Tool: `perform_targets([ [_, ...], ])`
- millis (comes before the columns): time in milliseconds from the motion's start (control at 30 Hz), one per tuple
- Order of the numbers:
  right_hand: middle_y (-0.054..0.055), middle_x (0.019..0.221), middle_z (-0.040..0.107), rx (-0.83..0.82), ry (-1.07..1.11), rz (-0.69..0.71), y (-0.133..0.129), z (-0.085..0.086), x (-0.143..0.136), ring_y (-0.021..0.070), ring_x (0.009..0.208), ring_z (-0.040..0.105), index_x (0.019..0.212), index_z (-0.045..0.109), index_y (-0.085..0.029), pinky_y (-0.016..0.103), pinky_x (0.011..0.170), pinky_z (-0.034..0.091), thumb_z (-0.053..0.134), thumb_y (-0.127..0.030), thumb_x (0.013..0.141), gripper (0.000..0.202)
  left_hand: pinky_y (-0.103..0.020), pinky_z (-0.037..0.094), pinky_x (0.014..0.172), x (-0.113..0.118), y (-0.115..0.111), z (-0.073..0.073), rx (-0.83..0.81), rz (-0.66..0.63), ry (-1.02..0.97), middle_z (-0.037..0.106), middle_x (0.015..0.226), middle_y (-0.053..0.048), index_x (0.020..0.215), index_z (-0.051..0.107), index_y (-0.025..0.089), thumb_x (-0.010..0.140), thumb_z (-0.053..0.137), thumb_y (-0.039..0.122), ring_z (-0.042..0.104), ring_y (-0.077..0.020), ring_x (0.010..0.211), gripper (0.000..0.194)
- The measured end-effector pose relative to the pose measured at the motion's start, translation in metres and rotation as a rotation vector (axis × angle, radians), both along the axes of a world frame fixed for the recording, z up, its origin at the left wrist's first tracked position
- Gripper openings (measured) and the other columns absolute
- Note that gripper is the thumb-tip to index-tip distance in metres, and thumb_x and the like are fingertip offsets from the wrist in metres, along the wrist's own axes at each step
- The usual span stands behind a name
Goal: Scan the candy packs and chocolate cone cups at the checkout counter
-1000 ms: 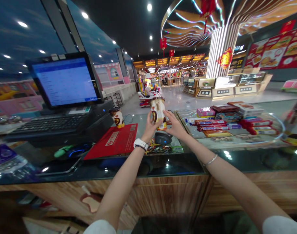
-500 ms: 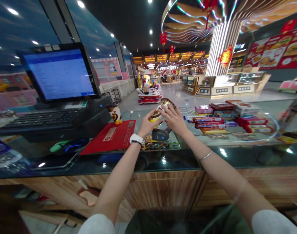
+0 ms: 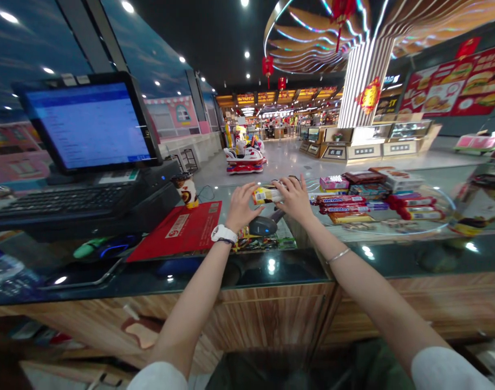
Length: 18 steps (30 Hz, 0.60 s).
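Observation:
Just above the glass counter, a patterned drink cup (image 3: 267, 195) in white, yellow and brown lies tipped on its side between my hands. My left hand (image 3: 240, 208) is curved at the cup's yellow end, thumb below and fingers above. Around the other end, my right hand (image 3: 294, 201) is closed over the top, hiding much of the cup and its dark lid. A black handheld scanner (image 3: 264, 225) with a small blue light rests below the cup. Similar in pattern, a second cup (image 3: 187, 190) stands upright to the left.
At left are a monitor (image 3: 89, 124), a keyboard (image 3: 56, 203) and a mouse (image 3: 121, 245). A red mat (image 3: 178, 230) lies beside them. Mentos rolls (image 3: 340, 203) and candy boxes sit right; another lidded cup (image 3: 481, 200) stands at far right.
The cup has turned more onto its side and come slightly lower. My left hand has slid back toward its yellow end, fingers loosened. The whole view has shifted a little.

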State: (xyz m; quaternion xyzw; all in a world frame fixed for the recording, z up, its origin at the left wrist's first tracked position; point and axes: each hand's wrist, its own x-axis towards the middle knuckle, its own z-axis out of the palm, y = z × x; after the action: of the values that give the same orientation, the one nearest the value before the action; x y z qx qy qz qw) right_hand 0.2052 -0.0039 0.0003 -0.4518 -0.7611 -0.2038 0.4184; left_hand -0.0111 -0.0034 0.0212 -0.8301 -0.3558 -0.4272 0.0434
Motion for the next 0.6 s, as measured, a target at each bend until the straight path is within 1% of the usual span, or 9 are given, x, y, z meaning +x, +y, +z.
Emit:
perform_targets([
  [100, 0.010, 0.135, 0.056, -0.031, 0.004, 0.011, 0.000, 0.000, 0.002, 0.0360, 0.128, 0.042, 0.139, 0.052, -0.026, 0.067, 0.120, 0.006, 0.068, -0.023, 0.077, 0.064, -0.048, 0.027, 0.118, 0.000, 0.003, -0.004, 0.020, 0.049, 0.057, 0.059, 0.135, -0.010, 0.130, 0.057, 0.023, 0.078, 0.072, 0.023, 0.052, -0.0281, 0.128, 0.054],
  [233, 0.011, 0.135, 0.055, -0.066, 0.004, 0.044, -0.001, -0.002, -0.001, 0.0364, 0.128, 0.041, 0.139, 0.052, -0.026, 0.068, 0.120, 0.003, 0.067, -0.023, 0.077, 0.063, -0.048, 0.029, 0.117, -0.001, 0.008, -0.008, 0.013, 0.089, 0.081, 0.062, 0.131, -0.010, 0.128, 0.059, 0.023, 0.076, 0.073, 0.024, 0.054, -0.0290, 0.125, 0.054],
  [333, 0.011, 0.133, 0.056, -0.043, -0.005, 0.031, -0.001, -0.004, -0.003, 0.0362, 0.128, 0.042, 0.138, 0.053, -0.026, 0.068, 0.120, 0.005, 0.068, -0.023, 0.077, 0.062, -0.049, 0.027, 0.117, -0.002, 0.011, -0.010, 0.013, 0.092, 0.071, 0.064, 0.128, -0.009, 0.127, 0.061, 0.023, 0.074, 0.075, 0.024, 0.056, -0.0286, 0.122, 0.055],
  [433, 0.010, 0.136, 0.056, -0.010, -0.013, 0.024, -0.002, -0.002, -0.004, 0.0352, 0.129, 0.044, 0.139, 0.052, -0.026, 0.066, 0.121, 0.009, 0.068, -0.022, 0.078, 0.063, -0.049, 0.021, 0.120, -0.004, 0.012, -0.011, 0.014, 0.078, 0.022, 0.066, 0.125, -0.007, 0.124, 0.063, 0.025, 0.074, 0.075, 0.024, 0.058, -0.0269, 0.119, 0.052],
  [500, 0.009, 0.141, 0.053, 0.000, -0.023, 0.052, -0.002, 0.003, -0.002, 0.0336, 0.132, 0.043, 0.140, 0.050, -0.027, 0.064, 0.121, 0.013, 0.066, -0.021, 0.079, 0.064, -0.049, 0.017, 0.122, -0.006, 0.013, -0.011, 0.016, 0.086, -0.025, 0.067, 0.123, -0.007, 0.122, 0.064, 0.026, 0.073, 0.076, 0.025, 0.059, -0.0266, 0.118, 0.050],
  [533, 0.008, 0.143, 0.052, -0.002, -0.026, 0.082, -0.002, 0.005, -0.001, 0.0324, 0.134, 0.044, 0.140, 0.049, -0.027, 0.062, 0.121, 0.016, 0.065, -0.021, 0.080, 0.062, -0.049, 0.016, 0.122, -0.008, 0.014, -0.011, 0.019, 0.098, -0.048, 0.067, 0.122, -0.007, 0.121, 0.065, 0.026, 0.073, 0.076, 0.025, 0.059, -0.0267, 0.118, 0.049],
  [600, 0.009, 0.141, 0.054, -0.033, -0.020, 0.172, 0.000, 0.010, 0.002, 0.0297, 0.133, 0.047, 0.139, 0.051, -0.024, 0.056, 0.118, 0.029, 0.060, -0.019, 0.083, 0.057, -0.049, 0.015, 0.122, -0.013, 0.018, -0.012, 0.034, 0.128, -0.091, 0.068, 0.122, -0.007, 0.119, 0.065, 0.025, 0.073, 0.076, 0.025, 0.059, -0.0269, 0.118, 0.047],
])
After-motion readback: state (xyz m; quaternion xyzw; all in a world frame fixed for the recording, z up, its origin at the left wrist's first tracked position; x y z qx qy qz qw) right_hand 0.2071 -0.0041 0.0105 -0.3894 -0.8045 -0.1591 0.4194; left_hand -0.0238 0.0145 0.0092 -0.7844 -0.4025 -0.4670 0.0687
